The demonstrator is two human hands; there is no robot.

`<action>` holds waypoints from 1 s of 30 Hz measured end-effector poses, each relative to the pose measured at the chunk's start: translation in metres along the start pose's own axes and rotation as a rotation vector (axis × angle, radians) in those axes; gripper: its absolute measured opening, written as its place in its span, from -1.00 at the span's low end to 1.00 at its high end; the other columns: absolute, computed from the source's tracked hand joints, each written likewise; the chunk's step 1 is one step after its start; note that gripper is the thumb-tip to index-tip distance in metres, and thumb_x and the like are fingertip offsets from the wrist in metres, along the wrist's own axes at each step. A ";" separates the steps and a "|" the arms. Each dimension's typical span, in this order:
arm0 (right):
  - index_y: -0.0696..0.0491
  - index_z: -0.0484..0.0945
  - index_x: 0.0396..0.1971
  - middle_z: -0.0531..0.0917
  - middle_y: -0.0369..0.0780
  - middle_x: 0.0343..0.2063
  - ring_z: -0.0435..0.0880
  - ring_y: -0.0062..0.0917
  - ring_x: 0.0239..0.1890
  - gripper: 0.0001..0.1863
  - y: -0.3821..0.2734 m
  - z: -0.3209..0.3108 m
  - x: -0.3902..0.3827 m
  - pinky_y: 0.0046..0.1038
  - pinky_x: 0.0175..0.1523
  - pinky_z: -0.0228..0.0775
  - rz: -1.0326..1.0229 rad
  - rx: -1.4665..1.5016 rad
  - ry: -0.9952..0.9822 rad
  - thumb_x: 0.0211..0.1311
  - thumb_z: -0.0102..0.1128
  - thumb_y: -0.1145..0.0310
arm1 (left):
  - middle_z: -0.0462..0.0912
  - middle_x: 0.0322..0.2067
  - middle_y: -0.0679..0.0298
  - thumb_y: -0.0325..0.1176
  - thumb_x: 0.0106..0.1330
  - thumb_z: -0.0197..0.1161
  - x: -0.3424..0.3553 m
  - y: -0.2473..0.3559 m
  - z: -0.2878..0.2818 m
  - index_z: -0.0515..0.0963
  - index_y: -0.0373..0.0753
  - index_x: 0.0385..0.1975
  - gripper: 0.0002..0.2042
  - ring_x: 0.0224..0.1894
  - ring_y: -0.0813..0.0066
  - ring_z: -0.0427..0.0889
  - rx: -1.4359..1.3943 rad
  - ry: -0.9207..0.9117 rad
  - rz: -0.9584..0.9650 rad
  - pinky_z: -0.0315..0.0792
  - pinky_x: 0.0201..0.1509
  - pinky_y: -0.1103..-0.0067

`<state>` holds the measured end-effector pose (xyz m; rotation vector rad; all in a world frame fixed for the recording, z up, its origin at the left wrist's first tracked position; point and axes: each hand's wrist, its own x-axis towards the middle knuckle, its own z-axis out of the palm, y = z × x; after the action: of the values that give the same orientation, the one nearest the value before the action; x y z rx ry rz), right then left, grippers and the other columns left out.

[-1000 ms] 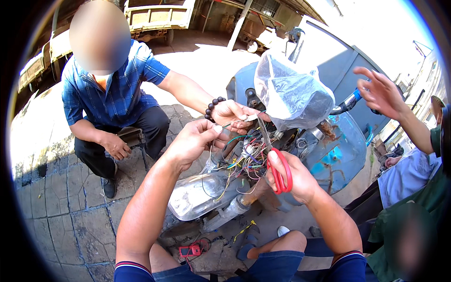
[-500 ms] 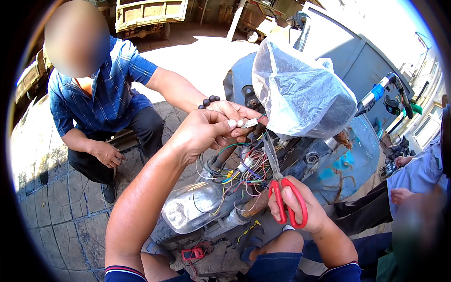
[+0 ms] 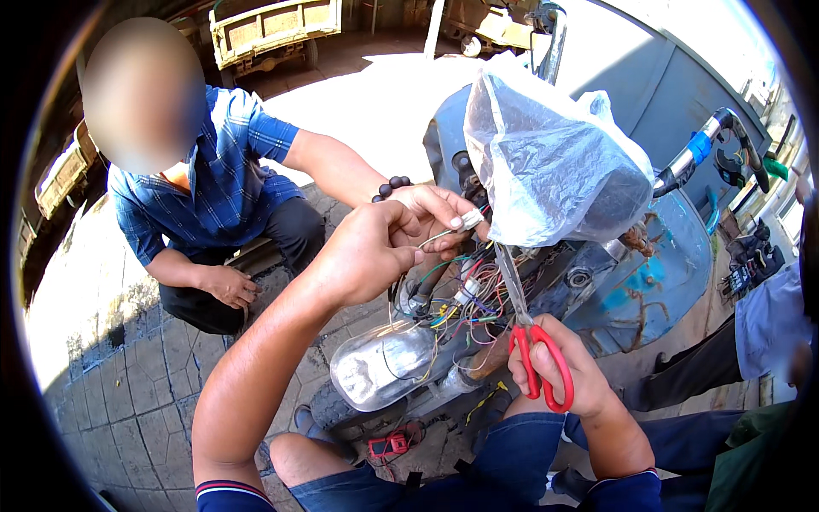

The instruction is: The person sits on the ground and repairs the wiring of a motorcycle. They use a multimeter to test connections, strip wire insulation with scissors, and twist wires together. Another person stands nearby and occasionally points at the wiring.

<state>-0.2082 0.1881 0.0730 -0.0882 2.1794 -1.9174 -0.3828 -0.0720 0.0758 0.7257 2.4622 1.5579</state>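
Note:
Red-handled scissors [image 3: 543,363] are in my right hand [image 3: 567,358], their blades together and pointing up toward the plastic bag. My left hand [image 3: 367,252] pinches a thin pale wire [image 3: 437,235] between thumb and finger. That wire runs to a small white connector [image 3: 470,220], which the hand of another person [image 3: 431,205] holds beside mine. Below both hands spreads a tangle of coloured wires [image 3: 465,311] with another white plug [image 3: 467,292] in it. The wires come out at the front of a worn blue vehicle [image 3: 636,294].
A clear plastic bag [image 3: 554,162] covers the part above the wires. A handlebar [image 3: 682,171] sticks out at right. The other person, in a blue checked shirt [image 3: 222,145], squats at left. On the ground lies a red meter [image 3: 389,445]. More people stand at right.
My left hand has moved off the white connector and now pinches its wire, while the other person's hand holds the connector. The scissors have shifted slightly right in the picture as the view moved.

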 end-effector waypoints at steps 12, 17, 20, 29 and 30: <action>0.17 0.38 -0.03 0.58 -0.21 -0.42 0.52 -0.62 -0.46 -0.53 -0.003 0.004 0.010 -0.57 -0.34 0.38 0.049 -0.026 -0.008 0.50 0.06 0.00 | 0.53 -0.57 0.40 -0.56 0.18 0.25 -0.020 0.021 0.007 0.57 -0.40 -0.45 -0.96 -0.49 0.73 0.45 -0.030 -0.045 0.030 0.32 -0.45 0.66; 0.16 0.38 -0.08 0.57 -0.23 -0.45 0.52 -0.62 -0.47 -0.57 -0.006 0.007 0.021 -0.56 -0.34 0.38 0.043 -0.074 0.016 0.50 0.10 0.03 | 0.59 -0.49 0.36 -0.59 0.24 0.24 -0.020 0.008 0.011 0.57 -0.40 -0.39 -0.98 -0.47 0.69 0.54 -0.342 -0.140 0.048 0.38 -0.42 0.69; 0.16 0.39 -0.08 0.57 -0.28 -0.46 0.53 -0.66 -0.48 -0.64 -0.001 0.007 0.023 -0.58 -0.36 0.39 0.021 -0.034 0.051 0.46 0.20 0.16 | 0.63 -0.45 0.30 -0.59 0.28 0.24 -0.020 0.015 0.004 0.56 -0.40 -0.31 -0.96 -0.47 0.63 0.59 -0.510 -0.231 -0.024 0.44 -0.40 0.68; 0.18 0.40 -0.11 0.57 -0.23 -0.47 0.51 -0.64 -0.49 -0.52 -0.003 0.012 0.020 -0.58 -0.37 0.36 -0.055 -0.033 0.057 0.45 0.14 -0.02 | 0.67 -0.25 0.25 -0.64 0.28 0.29 -0.013 0.000 -0.006 0.52 -0.43 -0.08 -0.77 -0.25 0.62 0.63 -0.640 -0.202 -0.009 0.51 -0.19 0.66; 0.18 0.40 -0.11 0.57 -0.23 -0.47 0.50 -0.64 -0.50 -0.51 -0.003 0.011 0.019 -0.58 -0.37 0.36 -0.060 -0.029 0.057 0.45 0.14 -0.03 | 0.67 -0.24 0.26 -0.63 0.28 0.29 -0.013 0.000 -0.005 0.52 -0.43 -0.07 -0.76 -0.23 0.63 0.62 -0.647 -0.208 0.001 0.51 -0.17 0.67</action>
<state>-0.2248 0.1730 0.0721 -0.1061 2.2664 -1.9428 -0.3736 -0.0827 0.0761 0.7130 1.6541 1.9938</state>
